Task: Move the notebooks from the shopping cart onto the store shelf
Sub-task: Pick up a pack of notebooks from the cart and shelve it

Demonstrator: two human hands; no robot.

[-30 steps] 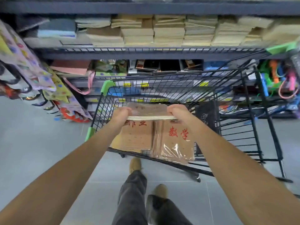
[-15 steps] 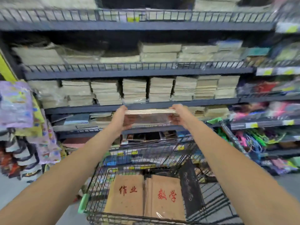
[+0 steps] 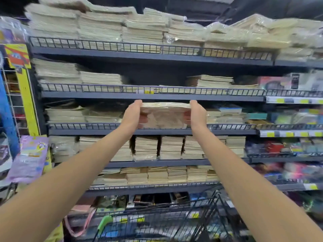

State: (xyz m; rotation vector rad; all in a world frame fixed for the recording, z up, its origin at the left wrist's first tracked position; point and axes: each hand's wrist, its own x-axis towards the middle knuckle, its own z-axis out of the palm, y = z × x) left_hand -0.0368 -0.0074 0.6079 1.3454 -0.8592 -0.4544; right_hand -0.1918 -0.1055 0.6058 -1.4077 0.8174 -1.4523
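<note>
Center frame: one plastic-wrapped notebook bundle [image 3: 165,113], held level by two hands. The left hand [image 3: 132,114] clasps its left end, the right hand [image 3: 197,114] its right end. It's in front of the third shelf tier [image 3: 87,132] from the top; contact unclear. Five tiers carry paper stacks. One shopping cart [image 3: 157,222] is at bottom center.

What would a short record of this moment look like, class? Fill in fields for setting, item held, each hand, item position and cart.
Setting: store aisle, facing notebook stacks on shelving
Item held: plastic-wrapped pack of notebooks
Left hand: grips the pack's left edge
Right hand: grips the pack's right edge
Item position: raised at the middle shelf, in a gap between stacks; contact with the shelf cannot be told
Cart: shopping cart below, between the arms; contents not visible
</note>
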